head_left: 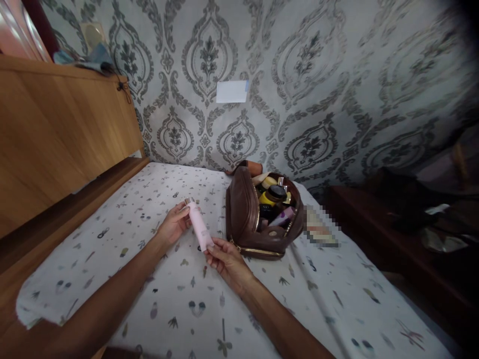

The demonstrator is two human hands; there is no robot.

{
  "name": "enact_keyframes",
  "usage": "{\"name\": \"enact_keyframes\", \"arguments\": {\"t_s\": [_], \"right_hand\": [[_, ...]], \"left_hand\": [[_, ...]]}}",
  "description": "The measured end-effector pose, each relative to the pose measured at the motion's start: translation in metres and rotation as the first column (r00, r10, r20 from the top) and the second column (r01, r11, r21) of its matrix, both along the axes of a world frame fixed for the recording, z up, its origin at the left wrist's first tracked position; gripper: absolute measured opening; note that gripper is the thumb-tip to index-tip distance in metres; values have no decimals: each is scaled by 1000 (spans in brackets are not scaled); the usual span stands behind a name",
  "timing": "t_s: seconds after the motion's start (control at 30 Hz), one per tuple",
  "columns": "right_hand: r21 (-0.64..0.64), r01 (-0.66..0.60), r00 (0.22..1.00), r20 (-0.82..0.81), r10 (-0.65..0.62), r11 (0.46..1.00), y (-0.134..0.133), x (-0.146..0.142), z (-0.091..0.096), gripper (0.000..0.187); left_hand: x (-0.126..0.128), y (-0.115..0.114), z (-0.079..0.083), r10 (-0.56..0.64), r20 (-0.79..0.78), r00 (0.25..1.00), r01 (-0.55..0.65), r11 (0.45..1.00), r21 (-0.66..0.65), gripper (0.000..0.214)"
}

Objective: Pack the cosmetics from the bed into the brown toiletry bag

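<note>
Both my hands hold a pale pink tube (198,226) with a silvery cap over the bed. My left hand (174,224) pinches its capped upper end. My right hand (224,259) grips its lower end. Just right of the tube stands an open brown zip pouch (243,214) filled with several cosmetics, among them a yellow jar with a black lid (272,194) and a purple tube (283,216).
The bed has a white sheet (187,299) printed with small motifs. A wooden headboard (56,134) runs along the left. Patterned wallpaper with a white note (232,91) lies behind. A blurred flat item (321,230) lies right of the pouch. Dark furniture (404,224) stands at right.
</note>
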State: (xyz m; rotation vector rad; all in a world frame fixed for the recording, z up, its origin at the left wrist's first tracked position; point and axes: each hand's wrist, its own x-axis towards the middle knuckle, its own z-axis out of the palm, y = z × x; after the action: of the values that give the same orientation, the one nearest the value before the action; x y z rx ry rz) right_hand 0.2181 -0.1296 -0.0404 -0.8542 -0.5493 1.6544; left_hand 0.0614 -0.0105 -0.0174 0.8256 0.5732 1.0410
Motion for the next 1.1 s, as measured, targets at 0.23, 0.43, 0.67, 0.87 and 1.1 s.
{"name": "enact_keyframes", "arguments": {"t_s": [0.23, 0.43, 0.67, 0.87, 1.1], "right_hand": [[22, -12, 1000, 10, 12, 1000, -1, 0, 1, 39], [32, -2, 1000, 25, 2, 999, -3, -2, 0, 45], [51, 7, 1000, 27, -8, 999, -4, -2, -2, 44], [90, 0, 1000, 23, -2, 996, -4, -3, -1, 42], [67, 30, 1000, -9, -29, 997, -4, -4, 1, 46]], "left_hand": [[0, -1, -1, -10, -3, 1000, 10, 1000, 4, 30], [-1, 0, -1, -36, -13, 999, 36, 999, 7, 33], [-2, 0, 1, -43, -12, 999, 43, 999, -3, 35], [-4, 2, -1, -51, -11, 999, 51, 999, -11, 32], [-4, 4, -4, -32, 11, 999, 32, 999, -25, 30]]}}
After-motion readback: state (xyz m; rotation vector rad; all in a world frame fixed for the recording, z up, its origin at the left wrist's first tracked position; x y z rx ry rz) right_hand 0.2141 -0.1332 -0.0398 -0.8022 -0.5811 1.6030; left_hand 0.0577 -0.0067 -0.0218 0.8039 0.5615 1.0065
